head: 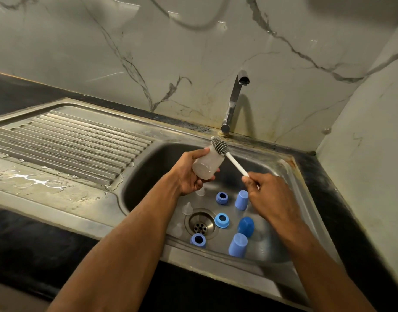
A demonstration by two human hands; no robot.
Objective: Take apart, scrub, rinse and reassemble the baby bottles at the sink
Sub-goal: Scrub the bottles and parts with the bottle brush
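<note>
My left hand (189, 174) grips a cloudy, empty bottle body (206, 164) tilted over the sink basin, mouth pointing up and away. My right hand (270, 194) holds the white handle of a bottle brush (220, 145), whose grey bristle head sits at the bottle's mouth. On the basin floor lie three blue collar rings (222, 197) (222, 220) (198, 239), three blue caps (241, 199) (246, 226) (238, 245), and clear teats (187, 208) (200, 191) near the drain.
The steel sink (290, 174) has a round drain (201, 224) at its middle. A chrome tap (235, 97) rises behind it with no water running. A wet ribbed draining board (65, 143) lies to the left. Marble wall panels stand behind and to the right.
</note>
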